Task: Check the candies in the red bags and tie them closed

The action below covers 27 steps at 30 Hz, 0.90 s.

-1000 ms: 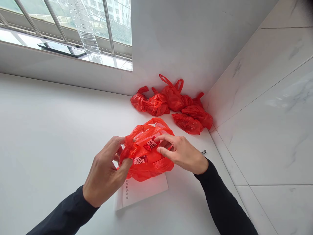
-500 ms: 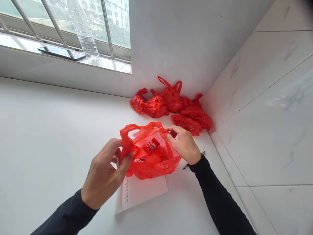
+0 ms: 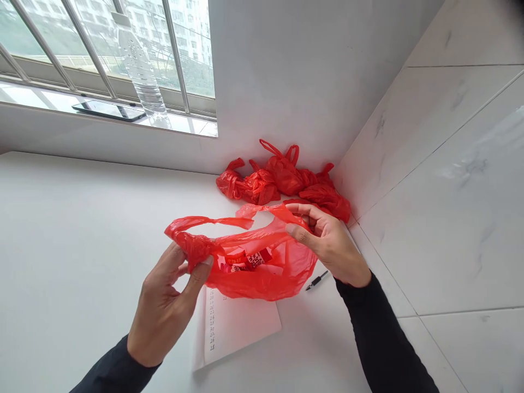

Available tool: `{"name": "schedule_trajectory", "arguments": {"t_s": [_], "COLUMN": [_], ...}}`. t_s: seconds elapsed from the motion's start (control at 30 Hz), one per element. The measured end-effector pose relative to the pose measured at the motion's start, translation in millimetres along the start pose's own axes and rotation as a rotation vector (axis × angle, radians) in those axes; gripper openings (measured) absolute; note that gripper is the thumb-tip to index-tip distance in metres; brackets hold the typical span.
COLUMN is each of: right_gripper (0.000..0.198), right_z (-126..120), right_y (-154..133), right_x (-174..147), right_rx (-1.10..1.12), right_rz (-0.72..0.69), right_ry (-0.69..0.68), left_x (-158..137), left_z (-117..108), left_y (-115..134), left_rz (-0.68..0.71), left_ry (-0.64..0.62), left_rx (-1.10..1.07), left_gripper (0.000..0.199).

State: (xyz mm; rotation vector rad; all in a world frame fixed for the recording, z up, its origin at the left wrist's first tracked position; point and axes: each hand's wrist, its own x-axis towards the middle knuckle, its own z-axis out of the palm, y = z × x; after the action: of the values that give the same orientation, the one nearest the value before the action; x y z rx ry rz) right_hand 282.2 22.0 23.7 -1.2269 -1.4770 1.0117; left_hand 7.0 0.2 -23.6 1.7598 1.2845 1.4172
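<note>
A thin red plastic bag [image 3: 262, 286] hangs between my hands, its mouth spread wide. My left hand [image 3: 167, 300] pinches the bunched handle on the left side. On the right, my right hand [image 3: 327, 240] grips the opposite handle and rim between thumb and fingers. Inside lie several small wrapped packets; a red packet with dark and white print [image 3: 258, 257] shows best, the others partly hidden by the plastic. Beneath the bag is a notebook [image 3: 245, 327] with a handwritten column of numbers, its upper part covered.
A black pen [image 3: 316, 280] lies right of the notebook. Several tied red bags [image 3: 286, 174] are heaped in the corner against the wall. On the window sill are a clear plastic bottle [image 3: 143, 82] and a dark flat tablet [image 3: 108, 111].
My hands have moved apart, stretching the bag's mouth wider. The right hand went right and slightly down, and the packets sit lower in the bag. The view has tilted up a little.
</note>
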Motion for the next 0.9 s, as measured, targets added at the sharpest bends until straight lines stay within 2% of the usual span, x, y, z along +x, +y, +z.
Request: {"name": "schedule_trajectory", "arguments": {"t_s": [0.1, 0.2, 0.27, 0.37, 0.43, 0.53, 0.63, 0.73, 0.77, 0.83, 0.9], "right_gripper": [0.027, 0.025, 0.026, 0.028, 0.025, 0.022, 0.023, 0.028, 0.041, 0.078, 0.101], "right_z": [-3.0, -1.8, -0.2, 2.2, 4.9, 11.2, 13.7, 5.1, 0.9, -5.4, -5.4], "right_y": [-2.4, -0.8, -0.6, -3.9, -7.7, -12.8, -15.8, -16.2, -15.2, -10.3, -2.0], "right_x": [-0.9, -0.7, -1.2, -3.4, -5.3, -7.8, -9.8, -11.9, -12.3, -12.1, -9.2], "right_rx": [0.117, 0.263, 0.298, 0.230, 0.215, 0.334, 0.422, 0.329, 0.226, -0.054, -0.320], "right_rz": [-0.036, -0.069, -0.062, -0.101, -0.143, -0.169, -0.180, -0.164, -0.161, -0.190, -0.259], "right_ry": [-0.009, 0.086, 0.145, 0.162, 0.142, 0.092, 0.068, -0.107, -0.216, -0.451, -0.606], "left_x": [4.9, 10.1, 13.7, 19.5, 22.9, 25.8, 26.1, 27.2, 28.2, 30.7, 32.9], "left_z": [-5.0, -12.5, -17.7, -22.7, -23.3, -20.9, -17.9, -17.1, -17.4, -18.5, -20.0], "left_y": [10.5, 19.9, 25.1, 30.6, 32.5, 34.2, 36.2, 35.5, 34.2, 29.9, 25.1], "left_rz": [-0.075, -0.240, -0.323, -0.379, -0.397, -0.425, -0.463, -0.504, -0.510, -0.579, -0.681], "left_ry": [0.008, -0.056, -0.061, -0.075, -0.169, -0.319, -0.315, -0.168, -0.095, 0.027, 0.074], "left_rx": [-0.171, -0.423, -0.509, -0.487, -0.416, -0.346, -0.345, -0.398, -0.435, -0.516, -0.608], "left_gripper": [0.009, 0.012, 0.018, 0.028, 0.032, 0.036, 0.039, 0.035, 0.034, 0.033, 0.032]}}
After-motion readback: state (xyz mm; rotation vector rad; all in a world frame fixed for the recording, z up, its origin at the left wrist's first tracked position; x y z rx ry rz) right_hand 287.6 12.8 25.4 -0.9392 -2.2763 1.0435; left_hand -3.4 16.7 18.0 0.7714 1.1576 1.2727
